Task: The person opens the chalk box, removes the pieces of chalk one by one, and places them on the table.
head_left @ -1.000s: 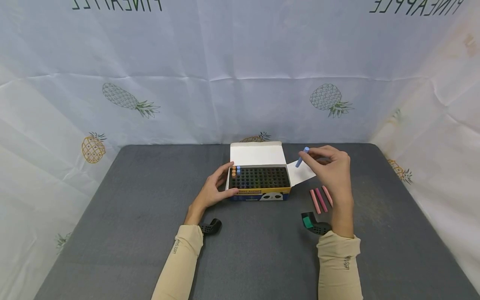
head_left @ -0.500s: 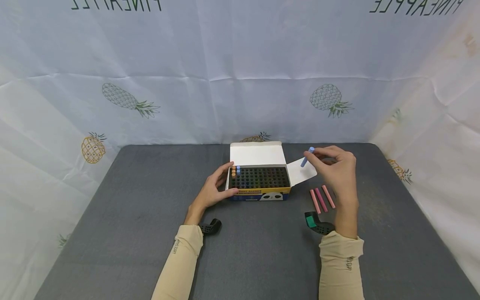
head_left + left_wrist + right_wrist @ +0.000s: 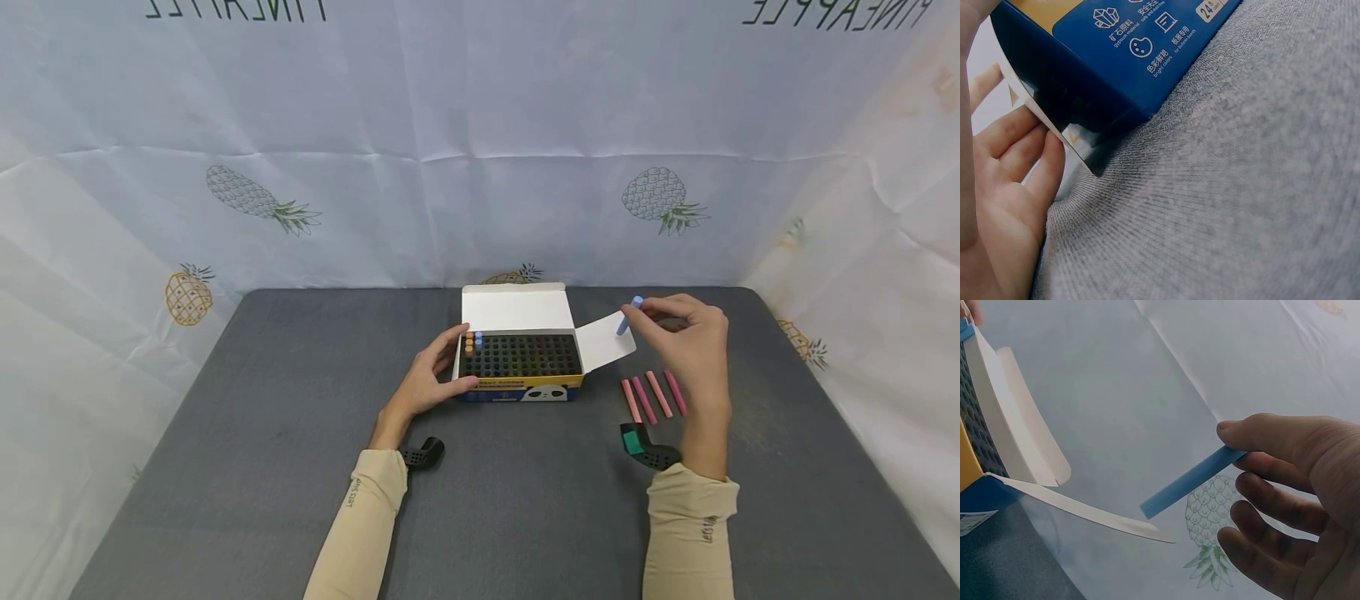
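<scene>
A blue and yellow chalk box [image 3: 483, 394] with a panda face stands with its lid up, showing a black holder full of holes. In its back left corner are orange chalks [image 3: 468, 343] and blue chalks [image 3: 478, 340]. My left hand [image 3: 420, 385] grips the box's left end, thumb at the front; the left wrist view shows the fingers [image 3: 1016, 134] at the side flap. Thumb and index finger of my right hand [image 3: 688, 342] pinch a blue chalk stick [image 3: 1188, 482] by one end. It is tilted, over the right flap [image 3: 600, 343]; the other fingers are loosely curled.
Several pink chalk sticks [image 3: 659, 394] lie side by side on the grey table [image 3: 525, 500], right of the box and below the right hand. A white cloth with pineapple prints [image 3: 450, 208] hangs behind the table.
My right hand has moved to the right with the blue chalk stick, away from the box. Another pink chalk has come into view from behind the wrist. The left hand and box stay put.
</scene>
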The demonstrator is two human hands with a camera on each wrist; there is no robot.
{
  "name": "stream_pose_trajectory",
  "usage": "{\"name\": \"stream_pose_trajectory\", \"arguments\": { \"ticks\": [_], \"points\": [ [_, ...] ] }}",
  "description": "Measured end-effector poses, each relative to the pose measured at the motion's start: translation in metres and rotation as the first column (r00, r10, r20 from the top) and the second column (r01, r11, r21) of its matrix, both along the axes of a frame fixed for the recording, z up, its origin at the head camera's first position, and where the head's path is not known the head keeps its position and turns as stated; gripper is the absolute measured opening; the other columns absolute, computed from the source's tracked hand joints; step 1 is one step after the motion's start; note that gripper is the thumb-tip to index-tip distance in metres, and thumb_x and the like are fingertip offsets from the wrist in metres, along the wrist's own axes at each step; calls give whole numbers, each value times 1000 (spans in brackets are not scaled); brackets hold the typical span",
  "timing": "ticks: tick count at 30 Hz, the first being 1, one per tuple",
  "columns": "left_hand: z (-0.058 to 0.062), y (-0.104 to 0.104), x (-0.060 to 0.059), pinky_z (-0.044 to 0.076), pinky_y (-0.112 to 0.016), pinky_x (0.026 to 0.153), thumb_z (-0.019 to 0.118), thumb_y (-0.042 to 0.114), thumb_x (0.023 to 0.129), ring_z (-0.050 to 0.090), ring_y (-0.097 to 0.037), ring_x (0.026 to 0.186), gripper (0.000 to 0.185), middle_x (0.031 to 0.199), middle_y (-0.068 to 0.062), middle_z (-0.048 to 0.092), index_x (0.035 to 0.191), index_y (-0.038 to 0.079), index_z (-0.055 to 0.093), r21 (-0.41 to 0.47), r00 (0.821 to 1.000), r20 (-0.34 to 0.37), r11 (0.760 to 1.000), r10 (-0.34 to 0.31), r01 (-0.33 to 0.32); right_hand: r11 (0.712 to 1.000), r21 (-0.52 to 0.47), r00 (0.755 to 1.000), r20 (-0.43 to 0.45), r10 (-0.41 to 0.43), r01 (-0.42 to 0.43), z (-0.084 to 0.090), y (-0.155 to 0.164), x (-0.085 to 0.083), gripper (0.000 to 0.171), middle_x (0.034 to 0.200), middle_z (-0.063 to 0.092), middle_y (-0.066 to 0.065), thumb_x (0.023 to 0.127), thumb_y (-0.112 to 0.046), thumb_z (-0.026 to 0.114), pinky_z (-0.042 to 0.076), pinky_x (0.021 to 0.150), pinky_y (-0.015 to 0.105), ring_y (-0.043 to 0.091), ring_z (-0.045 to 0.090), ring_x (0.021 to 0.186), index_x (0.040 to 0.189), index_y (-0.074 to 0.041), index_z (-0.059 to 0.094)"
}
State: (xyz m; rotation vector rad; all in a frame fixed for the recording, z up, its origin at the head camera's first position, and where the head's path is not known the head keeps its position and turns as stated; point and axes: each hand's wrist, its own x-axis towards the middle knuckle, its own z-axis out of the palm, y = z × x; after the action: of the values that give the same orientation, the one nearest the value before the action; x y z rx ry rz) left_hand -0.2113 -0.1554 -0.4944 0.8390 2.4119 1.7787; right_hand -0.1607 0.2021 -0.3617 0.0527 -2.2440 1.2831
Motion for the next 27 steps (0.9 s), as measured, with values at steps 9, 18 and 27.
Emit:
{"name": "stream_pose_trajectory", "arguments": {
  "ticks": [9, 18, 27],
  "points": [
    [1, 1, 0, 39, -58, 119, 78, 37, 90, 43, -35, 148, 80, 164, -9, 38, 159, 29, 37, 4, 1000, 8, 1000, -1, 1, 999, -35, 1000, 6, -20, 20, 1, 6, 2, 19, 80, 64, -28, 84, -10, 84, 51, 67, 7, -7, 62, 75, 99, 2, 81],
    [1, 1, 0, 40, -58, 119, 79, 32, 90, 44, -34, 147, 80, 163, -8, 39, 159, 29, 38, 4, 1000, 11, 1000, 5, -5, 996, -70, 998, 8, -61, 61, 1, 18, 4, 21, 79, 64, -29, 84, -8, 83, 52, 70, 5, -7, 62, 76, 101, 3, 81],
    [0, 0, 0, 40, -57, 119, 78, 38, 90, 45, -35, 146, 80, 163, -10, 38, 159, 28, 37, 14, 1000, 10, 1000, -7, 7, 984, -105, 989, 42, -143, 147, -1, 35, 9, 26, 77, 65, -30, 83, -9, 83, 50, 66, 4, -8, 62, 75, 104, 7, 79]
  ]
}}
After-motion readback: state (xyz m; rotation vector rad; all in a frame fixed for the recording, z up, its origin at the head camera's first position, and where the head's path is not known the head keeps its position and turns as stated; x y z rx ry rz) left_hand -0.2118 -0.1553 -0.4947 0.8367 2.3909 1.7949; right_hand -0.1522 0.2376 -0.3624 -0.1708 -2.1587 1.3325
